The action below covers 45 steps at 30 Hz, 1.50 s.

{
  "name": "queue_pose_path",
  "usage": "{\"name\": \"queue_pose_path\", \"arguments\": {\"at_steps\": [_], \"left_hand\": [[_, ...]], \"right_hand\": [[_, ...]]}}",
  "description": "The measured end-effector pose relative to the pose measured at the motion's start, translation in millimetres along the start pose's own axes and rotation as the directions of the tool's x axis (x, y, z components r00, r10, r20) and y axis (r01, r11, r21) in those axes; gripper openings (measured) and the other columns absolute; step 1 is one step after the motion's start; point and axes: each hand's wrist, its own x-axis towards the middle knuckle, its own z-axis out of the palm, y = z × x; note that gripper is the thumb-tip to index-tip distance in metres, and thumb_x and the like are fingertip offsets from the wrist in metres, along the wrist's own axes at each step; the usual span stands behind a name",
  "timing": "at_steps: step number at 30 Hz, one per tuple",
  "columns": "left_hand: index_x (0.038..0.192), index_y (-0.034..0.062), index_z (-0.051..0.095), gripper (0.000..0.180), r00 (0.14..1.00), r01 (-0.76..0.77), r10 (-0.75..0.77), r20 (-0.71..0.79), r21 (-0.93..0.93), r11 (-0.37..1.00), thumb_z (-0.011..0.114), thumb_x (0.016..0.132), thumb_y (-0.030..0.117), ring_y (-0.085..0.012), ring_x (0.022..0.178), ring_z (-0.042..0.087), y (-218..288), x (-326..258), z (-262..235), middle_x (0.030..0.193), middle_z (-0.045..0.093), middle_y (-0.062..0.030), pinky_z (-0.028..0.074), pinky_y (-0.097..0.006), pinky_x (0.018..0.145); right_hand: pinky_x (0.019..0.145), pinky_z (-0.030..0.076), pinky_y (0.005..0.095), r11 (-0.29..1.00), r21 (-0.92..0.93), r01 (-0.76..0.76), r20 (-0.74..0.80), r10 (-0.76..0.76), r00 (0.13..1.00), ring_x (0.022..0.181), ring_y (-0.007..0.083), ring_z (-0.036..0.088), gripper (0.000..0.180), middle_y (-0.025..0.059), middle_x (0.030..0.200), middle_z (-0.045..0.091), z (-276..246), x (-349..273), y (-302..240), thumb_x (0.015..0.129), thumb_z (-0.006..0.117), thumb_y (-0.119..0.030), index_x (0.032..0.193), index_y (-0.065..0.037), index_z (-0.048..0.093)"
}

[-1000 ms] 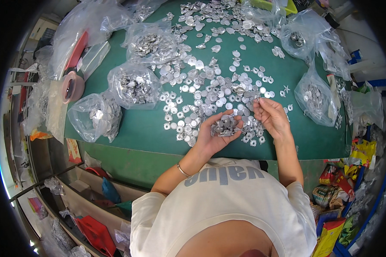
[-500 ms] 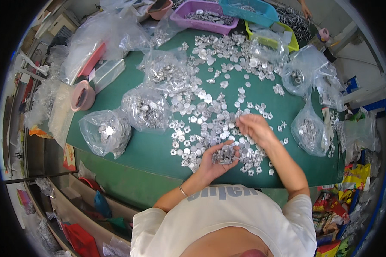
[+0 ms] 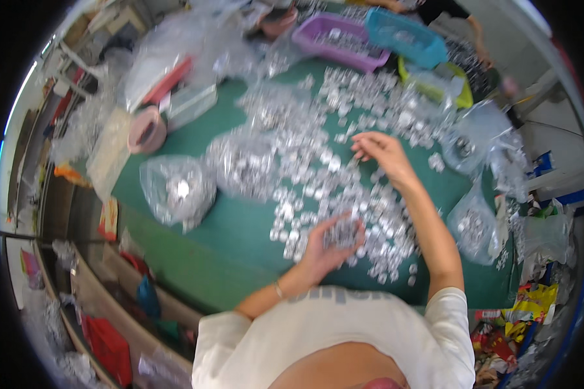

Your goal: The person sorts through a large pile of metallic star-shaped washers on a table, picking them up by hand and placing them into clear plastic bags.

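My left hand (image 3: 334, 246) is cupped palm up near the table's front edge, holding a handful of small silver metal pieces (image 3: 341, 233). Farther out, my right hand (image 3: 381, 154) hovers over the scattered pieces, its bent fingers pointing left and apart. I make out nothing between them, though the picture is smeared. Under and around both hands lies a wide spread of small, mostly round silver metal pieces (image 3: 318, 188) on the green table (image 3: 233, 227). Their exact kind is too blurred to tell.
Clear plastic bags of metal pieces stand on the left (image 3: 178, 191) and right (image 3: 472, 223). At the back are a purple basket (image 3: 305, 43), a blue basket (image 3: 405, 39) and a yellow-green basket (image 3: 464, 91). A pink bowl (image 3: 146, 131) sits far left. Another person's arm (image 3: 479, 40) shows at the back right.
My right hand has moved away from my body, from just above the left hand to farther over the spread. The left hand still cups its handful. The whole view has shifted and blurred.
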Motion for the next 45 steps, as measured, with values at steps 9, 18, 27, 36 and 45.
{"name": "queue_pose_path", "arguments": {"at_steps": [9, 18, 27, 36, 45], "left_hand": [[0.115, 0.0135, 0.049, 0.031, 0.987, -0.129, 0.139, 0.08, -0.116, 0.985, 0.047, 0.086, 0.023, -0.0257, 0.109, 0.049, 9, -4, 36, 0.116, 0.051, -0.0112, 0.035, -0.05, 0.095], [0.11, 0.0089, 0.052, 0.029, 0.984, -0.157, 0.17, 0.045, -0.217, 0.963, 0.044, 0.086, 0.022, -0.0251, 0.101, 0.053, -5, 1, 17, 0.111, 0.054, -0.0128, 0.038, -0.043, 0.093], [0.107, 0.0049, 0.048, 0.026, 0.685, -0.721, 0.695, 0.218, 0.067, 0.69, 0.041, 0.084, 0.015, -0.022, 0.082, 0.054, 90, -30, 44, 0.097, 0.054, -0.0137, 0.049, -0.036, 0.071], [0.112, 0.0028, 0.053, 0.028, -0.234, -0.095, 0.735, 0.636, 0.738, -0.669, 0.05, 0.085, 0.01, -0.0377, 0.119, 0.033, 155, 21, 31, 0.127, 0.034, -0.0255, 0.025, -0.044, 0.099], [0.104, -0.001, 0.055, 0.026, 0.086, -0.159, 0.695, 0.714, 0.698, -0.698, 0.055, 0.078, -0.003, -0.0359, 0.113, 0.042, 133, -22, 28, 0.124, 0.04, -0.0239, 0.037, -0.04, 0.09]], "right_hand": [[0.1, 0.029, 0.0309, 0.947, 0.315, 0.069, -0.174, -0.014, 0.985, 0.121, 0.0205, 0.038, 0.044, 0.0141, 0.128, 0.043, 74, -133, 22, 0.095, 0.037, -0.026, 0.128, 0.002, 0.036], [0.106, 0.02, 0.0361, 0.938, 0.056, 0.342, -0.129, -0.333, 0.934, 0.128, 0.0266, 0.03, 0.055, 0.0204, 0.136, 0.032, 109, -135, 13, 0.092, 0.039, -0.024, 0.136, 0.004, 0.02], [0.084, 0.042, 0.029, 0.988, -0.061, 0.145, -0.036, -0.147, 0.988, 0.091, 0.0168, 0.058, 0.028, 0.0116, 0.098, 0.063, 96, -142, 17, 0.086, 0.05, -0.008, 0.112, 0.003, 0.053], [0.073, 0.045, 0.0274, 0.98, -0.185, 0.069, 0.21, -0.029, 0.977, 0.079, 0.0141, 0.055, 0.04, 0.0112, 0.102, 0.057, 122, -104, 17, 0.083, 0.056, -0.009, 0.119, 0.002, 0.045], [0.07, 0.046, 0.0434, 0.848, -0.517, 0.115, 0.052, -0.103, 0.993, 0.078, 0.0401, 0.058, 0.045, 0.0239, 0.084, 0.061, 165, 37, 56, 0.082, 0.056, -0.027, 0.111, 0.006, 0.045]]}}
